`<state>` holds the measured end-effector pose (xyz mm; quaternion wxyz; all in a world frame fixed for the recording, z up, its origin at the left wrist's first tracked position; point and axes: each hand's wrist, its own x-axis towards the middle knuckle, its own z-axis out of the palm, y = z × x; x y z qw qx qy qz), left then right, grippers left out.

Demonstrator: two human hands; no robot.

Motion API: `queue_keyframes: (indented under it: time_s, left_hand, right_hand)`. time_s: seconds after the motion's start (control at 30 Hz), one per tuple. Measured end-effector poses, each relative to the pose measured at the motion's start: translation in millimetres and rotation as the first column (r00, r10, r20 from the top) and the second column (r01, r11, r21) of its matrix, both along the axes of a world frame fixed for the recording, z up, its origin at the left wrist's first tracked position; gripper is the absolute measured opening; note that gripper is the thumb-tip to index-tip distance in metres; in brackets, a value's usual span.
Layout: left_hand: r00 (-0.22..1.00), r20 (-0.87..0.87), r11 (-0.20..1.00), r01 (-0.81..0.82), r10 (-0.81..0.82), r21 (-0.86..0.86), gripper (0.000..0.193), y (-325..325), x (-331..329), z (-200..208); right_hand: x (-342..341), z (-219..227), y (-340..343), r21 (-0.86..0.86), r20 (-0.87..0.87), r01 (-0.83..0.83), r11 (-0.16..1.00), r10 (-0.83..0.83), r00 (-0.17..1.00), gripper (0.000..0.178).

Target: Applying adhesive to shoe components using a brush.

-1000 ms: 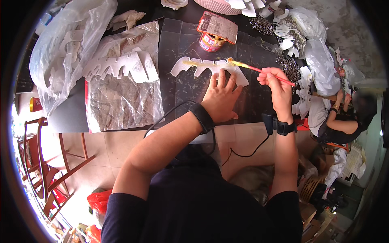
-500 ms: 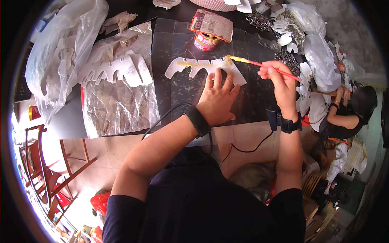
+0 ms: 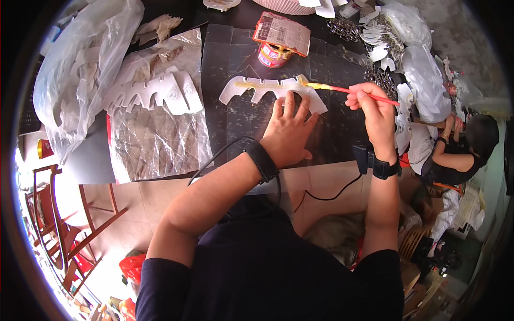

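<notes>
A white curved piece point(image 3: 262, 87) with notches along its edge lies flat on the dark table sheet, streaked with yellow glue along its upper part. My left hand point(image 3: 287, 128) rests on it with fingers spread, the fingertips pressing its right half. In my right hand point(image 3: 373, 109) is a thin red brush point(image 3: 342, 89), gripped between thumb and fingers. The brush's yellow-coated tip touches the right end of the piece. Behind it stands a red glue can point(image 3: 273, 55), topped by a flat card-like cover point(image 3: 282, 33) with yellow smears beneath.
More white notched pieces point(image 3: 155, 92) overlap on a shiny plastic-wrapped sheet point(image 3: 160, 147) to the left. A big clear plastic bag point(image 3: 80, 80) stands beyond them. Metal chains point(image 3: 383, 80) and white bags point(image 3: 425, 80) crowd the right side, where another person point(image 3: 455, 144) sits. A pink basket point(image 3: 284, 5) is at the back.
My right hand and the brush have shifted slightly right, the brush now lying flatter, its tip a little lower on the piece. The left hand stays nearly in place.
</notes>
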<state>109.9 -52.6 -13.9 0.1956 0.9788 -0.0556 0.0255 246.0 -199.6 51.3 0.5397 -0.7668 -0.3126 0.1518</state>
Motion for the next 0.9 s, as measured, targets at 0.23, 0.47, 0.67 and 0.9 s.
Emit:
queue_keyframes:
  time_s: [0.23,0.47,0.67,0.9]
  left_hand:
    - [1.0,-0.002,1.0,0.001,-0.001,0.008,0.081,0,0,2]
    - [1.0,-0.002,1.0,-0.007,0.007,0.004,0.08,0,-2,0]
    - [1.0,-0.025,1.0,-0.016,0.016,0.004,0.081,0,-3,3]
    - [1.0,-0.009,1.0,0.004,-0.004,-0.006,0.08,0,-2,3]
  right_hand:
    - [-3,-5,4,-0.019,0.02,-0.054,0.998,0.054,0.998,0.016]
    - [-5,-3,6,-0.046,0.04,-0.037,0.998,0.039,0.998,0.016]
    - [-8,-4,9,0.034,0.007,-0.013,0.999,0.013,1.0,0.016]
    - [-7,5,-2,0.027,-0.032,0.034,0.999,-0.033,0.999,0.017]
